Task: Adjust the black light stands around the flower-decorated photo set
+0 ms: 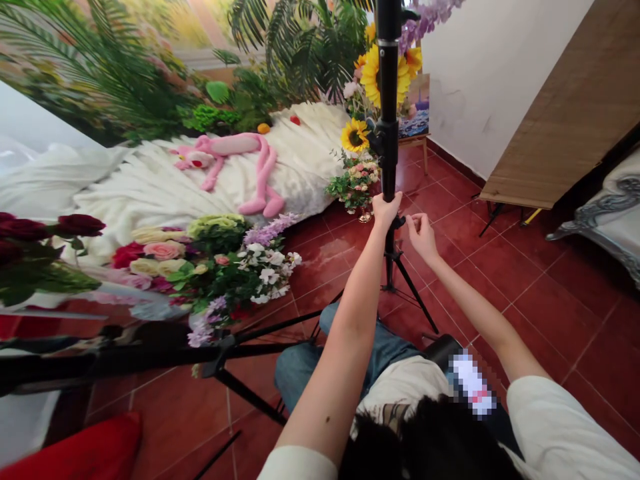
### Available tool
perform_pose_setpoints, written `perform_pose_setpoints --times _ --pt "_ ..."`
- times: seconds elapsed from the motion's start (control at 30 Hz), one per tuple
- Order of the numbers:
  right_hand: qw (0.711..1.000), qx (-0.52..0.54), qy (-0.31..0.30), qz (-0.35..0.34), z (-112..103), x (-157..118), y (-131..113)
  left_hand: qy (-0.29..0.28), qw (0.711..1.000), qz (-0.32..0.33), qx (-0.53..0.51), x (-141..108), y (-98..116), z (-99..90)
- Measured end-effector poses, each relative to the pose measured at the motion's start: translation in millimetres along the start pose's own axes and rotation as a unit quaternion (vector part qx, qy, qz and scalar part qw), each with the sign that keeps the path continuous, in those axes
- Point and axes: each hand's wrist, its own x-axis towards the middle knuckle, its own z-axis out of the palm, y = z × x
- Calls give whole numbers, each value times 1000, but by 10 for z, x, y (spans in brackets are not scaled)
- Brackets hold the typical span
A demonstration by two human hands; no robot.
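Observation:
My left hand (pixel 387 212) is wrapped round the black pole of a light stand (pixel 389 157), low on its upright tube. Just to the right of it, a small black tightening knob (pixel 399 221) sticks out from the stand's lower collar. My right hand (pixel 421 235) is beside that knob, its fingers loosely bent and a small gap between fingertips and knob; nothing shows in it. Below my hands, the stand's tripod legs (pixel 416 295) spread over the floor. The top of the pole runs out of view.
Another black tripod (pixel 223 357) lies across the left foreground. Artificial flowers (pixel 165 252) stand beside a white fur-covered seat (pixel 310 157) with a pink plush toy (pixel 240 145). Sunflowers (pixel 355 135) are close behind the pole. A brown board (pixel 560 113) leans at right on red tiles (pixel 540 313).

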Motion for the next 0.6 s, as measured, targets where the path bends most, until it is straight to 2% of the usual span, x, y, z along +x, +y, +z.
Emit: perform_pose_setpoints --times 0.07,0.1,0.2,0.33,0.43,0.5,0.6 --pt "998 19 -24 51 60 23 -24 -2 1000 2 3 -1 7 -1" --pt "998 17 -29 46 83 26 -50 -1 1000 2 4 -1 10 -1" --pt "999 10 -22 -33 86 29 -187 2 1000 -5 -2 6 13 1" --pt "994 14 -57 -88 -12 189 -498 3 1000 -8 -30 25 4 6" --pt "979 -28 -55 -193 -61 514 -807 4 1000 -10 -28 31 -6 3" --pt "954 -75 -59 -285 -50 778 -1017 -2 1000 -7 -26 29 -11 -2" --pt "909 -151 -119 -370 19 1108 -1259 -9 1000 2 -26 30 -16 -14"
